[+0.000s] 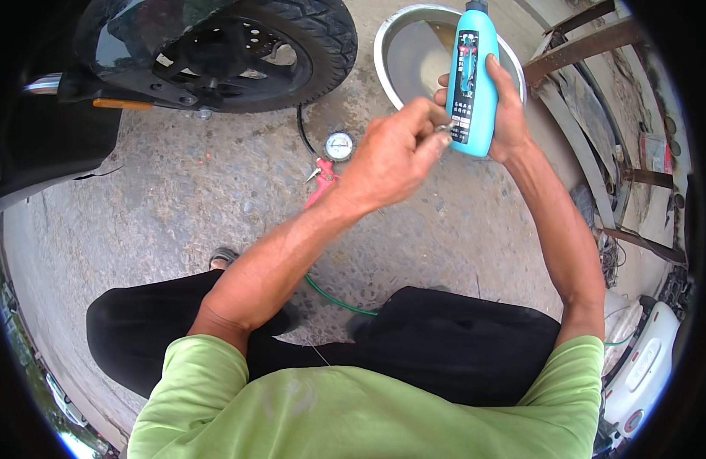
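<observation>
Shirt [315, 413]: light green, short-sleeved, across the lower edge.
Trousers [475, 336]: black, knees bent and spread apart.
Left arm [269, 264]: slants up and rightward from a bent elbow, wrist nearly in line with it.
Left hand [391, 157]: back toward the camera, fingers curled, tips right at the lower left edge of the blue bottle [484, 99].
Left grip: thumb and forefinger pinched together on a small piece [444, 129], too small to identify.
Right arm [556, 206]: elbow bent, forearm leaning up and leftward.
Right hand [510, 115]: behind the bottle, thumb along its right side, fingertips showing past its left edge.
Right grip: closed around the bottle.
Bottle position: cap end uppermost in view, dark label toward the camera, overlapping the metal basin [382, 50].
Basin contents: murky liquid.
Gauge [338, 146]: round, white dial, beside a pinkish-red handle [322, 182], left of the left hand.
Wheel [334, 57]: black tyre, upper left, beyond the gauge.
</observation>
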Tool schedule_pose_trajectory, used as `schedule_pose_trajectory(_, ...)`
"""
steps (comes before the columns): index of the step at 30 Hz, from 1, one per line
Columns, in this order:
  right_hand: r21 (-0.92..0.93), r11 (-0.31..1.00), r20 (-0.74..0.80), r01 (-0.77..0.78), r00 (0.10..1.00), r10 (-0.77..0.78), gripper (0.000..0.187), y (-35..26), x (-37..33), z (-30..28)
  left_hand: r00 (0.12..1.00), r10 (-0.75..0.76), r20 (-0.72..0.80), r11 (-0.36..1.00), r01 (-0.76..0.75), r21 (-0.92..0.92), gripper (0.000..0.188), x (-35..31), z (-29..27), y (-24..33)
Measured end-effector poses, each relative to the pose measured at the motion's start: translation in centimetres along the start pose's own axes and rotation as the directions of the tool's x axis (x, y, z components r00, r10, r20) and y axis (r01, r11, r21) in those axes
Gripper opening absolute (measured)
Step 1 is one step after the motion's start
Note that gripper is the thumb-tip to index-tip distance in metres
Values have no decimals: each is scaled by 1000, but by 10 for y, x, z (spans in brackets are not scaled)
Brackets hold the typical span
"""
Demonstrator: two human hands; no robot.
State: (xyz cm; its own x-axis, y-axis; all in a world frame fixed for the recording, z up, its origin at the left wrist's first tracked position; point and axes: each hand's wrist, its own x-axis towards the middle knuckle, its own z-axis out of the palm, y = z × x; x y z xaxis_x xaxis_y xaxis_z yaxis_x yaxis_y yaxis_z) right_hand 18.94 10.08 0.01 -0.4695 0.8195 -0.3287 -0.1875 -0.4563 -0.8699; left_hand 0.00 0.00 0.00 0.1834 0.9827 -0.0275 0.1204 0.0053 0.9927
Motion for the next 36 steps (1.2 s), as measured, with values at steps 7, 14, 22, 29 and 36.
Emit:
schedule_pose_trajectory(7,-71,997,2,-14,1000,14,67,-1,-4,10,992,127,-2,984,-126,125,17,3,-2,2)
schedule_pose_trajectory(14,-74,997,-7,-20,1000,20,67,-4,-8,27,987,134,94,946,-156,283,16,2,-18,16)
schedule_pose_trajectory(22,-161,986,-7,-35,999,34,67,-12,-13,32,963,265,50,863,-260,433,15,-1,-13,22)
schedule_pose_trajectory(29,-281,935,173,-216,947,271,76,-4,-44,50,931,239,-276,837,-54,545,16,39,-64,-2)
schedule_pose_trajectory(36,-36,980,209,-197,957,200,63,-8,-32,35,899,204,-388,962,-111,250,16,18,-57,13)
